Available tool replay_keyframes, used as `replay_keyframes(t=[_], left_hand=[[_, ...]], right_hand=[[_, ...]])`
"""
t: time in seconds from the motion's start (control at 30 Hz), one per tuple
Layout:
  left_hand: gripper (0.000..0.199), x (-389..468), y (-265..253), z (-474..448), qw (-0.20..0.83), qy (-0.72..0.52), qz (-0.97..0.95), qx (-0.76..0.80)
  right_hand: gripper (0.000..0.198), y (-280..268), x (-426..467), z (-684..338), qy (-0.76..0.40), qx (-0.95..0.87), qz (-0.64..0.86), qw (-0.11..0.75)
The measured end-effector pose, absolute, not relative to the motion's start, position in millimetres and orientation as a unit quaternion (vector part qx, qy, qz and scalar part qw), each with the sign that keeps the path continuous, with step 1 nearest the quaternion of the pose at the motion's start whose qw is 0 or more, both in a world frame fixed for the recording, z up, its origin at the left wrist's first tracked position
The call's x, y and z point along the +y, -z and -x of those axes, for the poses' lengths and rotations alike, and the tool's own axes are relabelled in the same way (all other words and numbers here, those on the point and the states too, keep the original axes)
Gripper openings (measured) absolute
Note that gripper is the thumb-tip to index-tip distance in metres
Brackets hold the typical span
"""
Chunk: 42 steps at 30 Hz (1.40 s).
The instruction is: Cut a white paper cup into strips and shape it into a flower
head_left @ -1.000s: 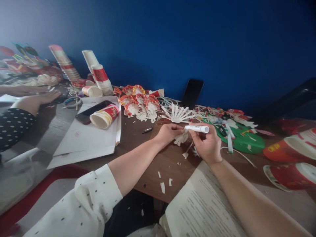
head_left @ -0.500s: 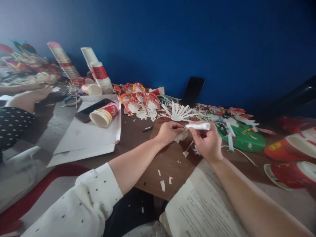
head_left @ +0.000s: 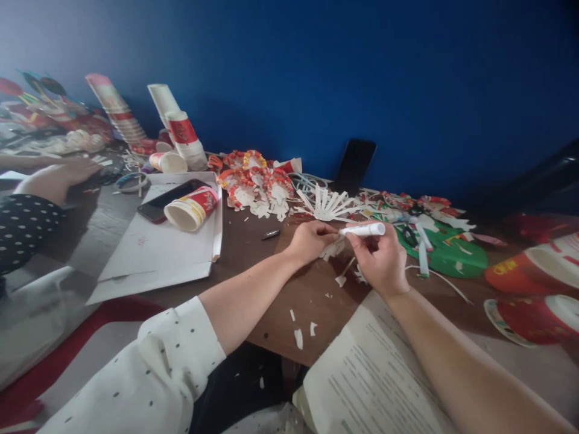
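My right hand [head_left: 384, 258] is closed around a white marker [head_left: 364, 229], its tip end pointing left toward my other hand. My left hand [head_left: 312, 242] pinches a small white paper cutout [head_left: 333, 249] just above the brown table. Fingers cover much of that cutout, and the marker's tip is too small to make out against it. Just beyond both hands lies a white paper piece cut into fanned strips [head_left: 325, 208]. A small dark pen cap or stub [head_left: 271, 235] rests on the table left of my left hand.
Red-and-white cut paper pieces [head_left: 257, 184] lie behind. A phone [head_left: 355, 166] leans against the blue wall. Right are a green disc [head_left: 461, 256] and paper cups [head_left: 534, 319]; left, a cup [head_left: 192, 208] on a white box lid [head_left: 154, 259]. A co-worker's hand [head_left: 67, 175] is far left.
My two hands, the marker and the cutout have hardly moved. At the far left the co-worker's hand has shifted slightly.
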<state>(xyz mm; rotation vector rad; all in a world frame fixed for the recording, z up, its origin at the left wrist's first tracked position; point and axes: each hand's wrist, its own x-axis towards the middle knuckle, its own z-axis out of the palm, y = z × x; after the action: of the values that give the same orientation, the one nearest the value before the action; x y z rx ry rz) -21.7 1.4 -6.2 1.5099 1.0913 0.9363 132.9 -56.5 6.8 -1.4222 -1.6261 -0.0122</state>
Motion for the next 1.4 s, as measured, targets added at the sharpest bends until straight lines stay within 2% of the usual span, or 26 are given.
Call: replay_keyframes(t=[0.2,0.83,1.13,1.4], left_hand=[[0.019,0.3,5.5,20.8,0.507,-0.389,-0.627,0.446],[0.015,2.0,6.0,21.3,0.480,-0.382,-0.647,0.453],[0.019,0.9,5.5,21.3,0.521,-0.368,-0.620,0.457],[0.012,-0.6,3.1,21.4,0.481,-0.366,-0.661,0.445]], right_hand=[[0.032,-5.8,-53.5,-136.3,0.045,-0.649,0.592,0.476],[0.029,-9.9,-55.2,-139.6,0.011,-0.631,0.616,0.471],[0.029,-15.9,-57.6,-138.1,-0.061,-0.608,0.580,0.538],[0.029,-11.3,-54.4,-138.1,-0.006,-0.626,0.605,0.491]])
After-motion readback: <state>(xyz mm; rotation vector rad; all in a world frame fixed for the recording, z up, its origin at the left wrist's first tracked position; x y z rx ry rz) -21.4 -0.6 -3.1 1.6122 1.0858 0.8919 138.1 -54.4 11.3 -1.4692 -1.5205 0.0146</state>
